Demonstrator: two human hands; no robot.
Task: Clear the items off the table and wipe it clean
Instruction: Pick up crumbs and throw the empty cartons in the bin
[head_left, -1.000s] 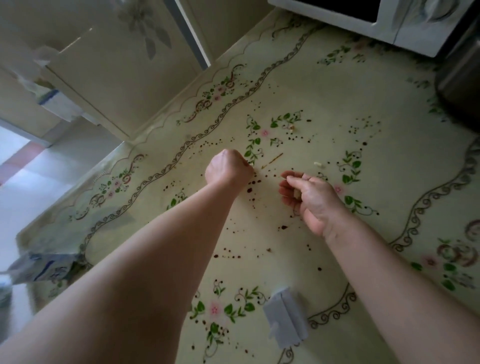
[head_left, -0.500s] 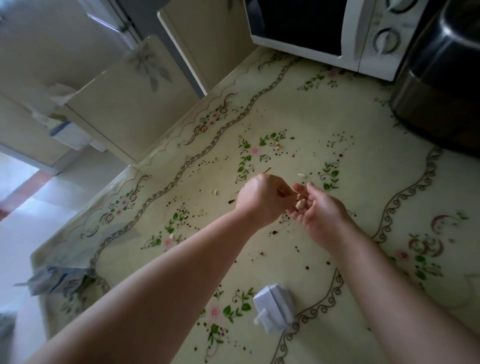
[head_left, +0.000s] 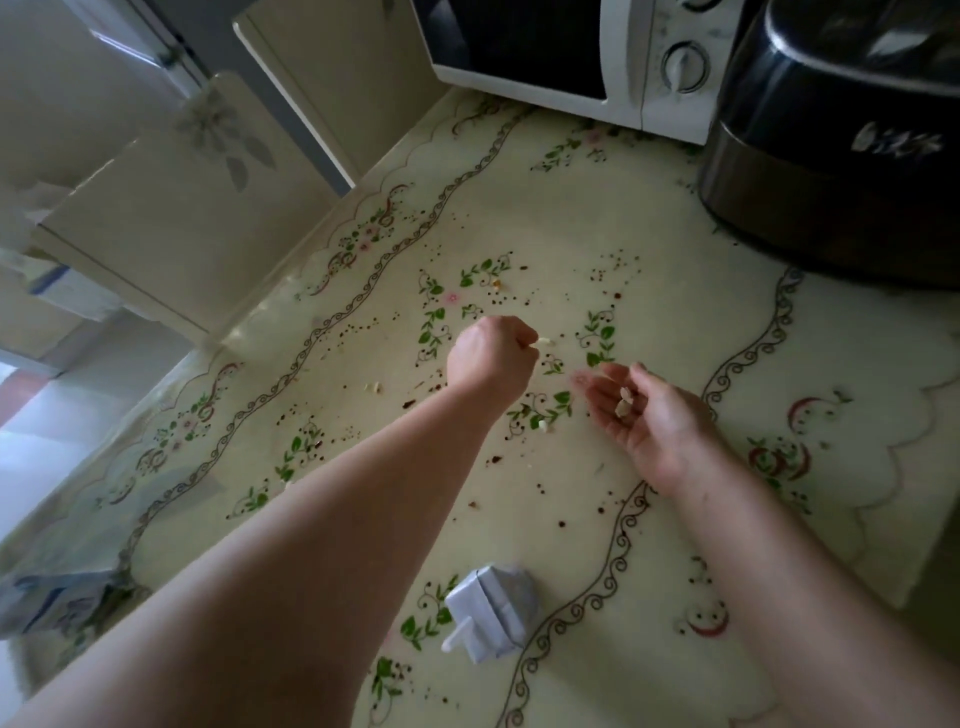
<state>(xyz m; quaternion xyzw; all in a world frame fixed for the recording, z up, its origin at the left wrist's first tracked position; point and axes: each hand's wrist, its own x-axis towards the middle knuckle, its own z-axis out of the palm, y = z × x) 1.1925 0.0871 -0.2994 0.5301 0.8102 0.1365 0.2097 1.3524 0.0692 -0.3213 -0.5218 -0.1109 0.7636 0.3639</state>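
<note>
Far left at 8 o'clock: crumpled packet (head_left: 57, 597) overhanging the table (head_left: 675, 249) edge, floor beyond. Table edge running diagonally from 8 o'clock up toward 12, scalloped border just inside it; pale chair back (head_left: 171, 208) close against that edge at 10 o'clock. Scattered across the flowered cloth from 9 o'clock inward: dark crumbs (head_left: 409, 403) and pale bits (head_left: 375, 386), thickest around the centre. Left hand (head_left: 491, 356) at centre, curled into a loose fist, fingertips pinching a pale scrap (head_left: 543, 341) right at the cloth. Bare open cloth above it toward 12 o'clock, up to the microwave (head_left: 623, 62) standing at the back edge. Small folded white paper box (head_left: 491, 613) at 6 o'clock between the two forearms, apart from both. Another pale bit (head_left: 543, 426) lying on the cloth between the two hands. Right hand (head_left: 639, 415) just right of centre, palm up and cupped, fingers loosely spread, several pale scraps (head_left: 623, 402) resting in the palm; well apart from the left hand. Dark rounded cooker (head_left: 841, 145) at 1 to 2 o'clock, touching the microwave's right side or nearly so. Clear cloth at 3 o'clock out to the scalloped right edge, then a drop at 4 o'clock.
</note>
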